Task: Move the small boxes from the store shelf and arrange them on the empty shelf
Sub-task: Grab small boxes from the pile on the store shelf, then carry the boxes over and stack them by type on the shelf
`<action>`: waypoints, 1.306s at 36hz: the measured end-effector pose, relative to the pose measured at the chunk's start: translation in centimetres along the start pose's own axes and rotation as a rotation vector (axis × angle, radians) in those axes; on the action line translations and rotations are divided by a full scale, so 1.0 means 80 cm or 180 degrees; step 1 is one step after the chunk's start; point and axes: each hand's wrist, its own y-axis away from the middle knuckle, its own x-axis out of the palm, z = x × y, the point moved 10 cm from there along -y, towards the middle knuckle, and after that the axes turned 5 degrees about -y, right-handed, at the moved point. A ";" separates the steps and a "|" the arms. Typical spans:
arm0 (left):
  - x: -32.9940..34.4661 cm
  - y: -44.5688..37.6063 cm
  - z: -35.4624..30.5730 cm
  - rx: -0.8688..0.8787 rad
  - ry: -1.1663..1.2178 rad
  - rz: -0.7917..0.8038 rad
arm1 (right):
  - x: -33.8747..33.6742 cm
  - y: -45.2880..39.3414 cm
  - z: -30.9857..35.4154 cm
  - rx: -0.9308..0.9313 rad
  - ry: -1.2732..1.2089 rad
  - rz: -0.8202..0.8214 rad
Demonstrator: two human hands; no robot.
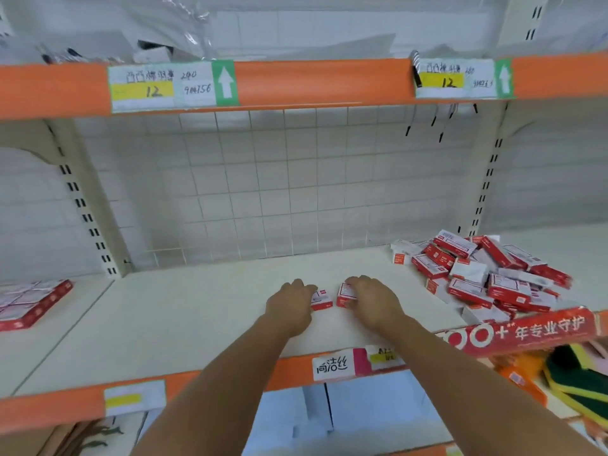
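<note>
The left hand (293,306) grips one small box (321,301); the right hand (373,304) grips another box (345,295) on the shelf (197,311), the pile of boxes (483,274) at two o'clock.

Both bare arms reach forward, side by side. The left hand (291,304) lies palm down, fingers curled over something at its fingertips; the right hand (373,299), just beside it, does likewise.

Two handwritten price tags, the left price tag (172,85) and the right price tag (462,79), each with a green arrow, sit on the orange rail (322,81) overhead. A wire grid panel (263,182) backs the bay. A white label (333,365) (handwritten) hangs on the front edge, near a red banner (526,334). Green and yellow sponges (579,380) lie below at the right.
</note>
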 end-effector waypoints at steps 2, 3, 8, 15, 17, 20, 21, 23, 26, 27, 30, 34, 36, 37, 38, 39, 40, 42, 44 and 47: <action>-0.006 0.021 0.017 -0.0182 0.0031 -0.0056 | 0.003 0.001 0.021 -0.0186 -0.0011 0.0035; -0.009 0.032 0.026 -0.0262 0.0046 -0.0087 | 0.005 0.001 0.034 -0.0275 -0.0026 0.0049; -0.018 0.097 0.086 -0.0768 0.0112 -0.0159 | 0.022 0.012 0.108 -0.0698 -0.0121 0.0161; -0.031 0.203 0.180 -0.1455 0.0232 -0.0223 | 0.053 0.044 0.226 -0.1259 -0.0167 0.0336; -0.034 0.234 0.206 -0.1622 0.0260 -0.0255 | 0.061 0.056 0.261 -0.1393 -0.0184 0.0383; -0.035 0.285 0.243 -0.1825 0.0268 -0.0259 | 0.076 0.077 0.317 -0.1603 -0.0210 0.0455; -0.034 0.303 0.255 -0.1884 0.0258 -0.0251 | 0.081 0.084 0.335 -0.1664 -0.0219 0.0477; -0.034 0.339 0.282 -0.2013 0.0245 -0.0274 | 0.093 0.101 0.372 -0.1776 -0.0233 0.0534; -0.035 0.396 0.318 -0.2169 0.0213 -0.0295 | 0.113 0.127 0.429 -0.1932 -0.0252 0.0647; -0.034 0.416 0.330 -0.2225 0.0193 -0.0263 | 0.120 0.137 0.448 -0.1976 -0.0263 0.0688; -0.030 0.474 0.369 -0.2402 0.0144 -0.0226 | 0.141 0.168 0.508 -0.2114 -0.0299 0.0762; -0.025 0.549 0.419 -0.2671 0.0115 -0.0191 | 0.166 0.211 0.582 -0.2291 -0.0358 0.0830; -0.023 0.584 0.441 -0.2776 0.0101 -0.0193 | 0.178 0.231 0.615 -0.2360 -0.0386 0.0892; -0.022 0.600 0.451 -0.2821 0.0095 -0.0191 | 0.184 0.241 0.631 -0.2385 -0.0386 0.0926; -0.021 0.615 0.460 -0.2858 0.0102 -0.0188 | 0.188 0.250 0.645 -0.2411 -0.0393 0.0952; -0.019 0.630 0.470 -0.2900 0.0123 -0.0182 | 0.193 0.259 0.661 -0.2444 -0.0395 0.0968; -0.018 0.644 0.479 -0.2939 0.0135 -0.0172 | 0.198 0.266 0.675 -0.2476 -0.0403 0.0973; -0.015 0.669 0.498 -0.3019 0.0134 -0.0149 | 0.205 0.277 0.702 -0.2530 -0.0437 0.0981; -0.013 0.689 0.515 -0.3085 0.0152 -0.0164 | 0.213 0.286 0.728 -0.2601 -0.0436 0.1003; -0.014 0.712 0.541 -0.3132 0.0235 -0.0313 | 0.226 0.292 0.764 -0.2681 -0.0449 0.1045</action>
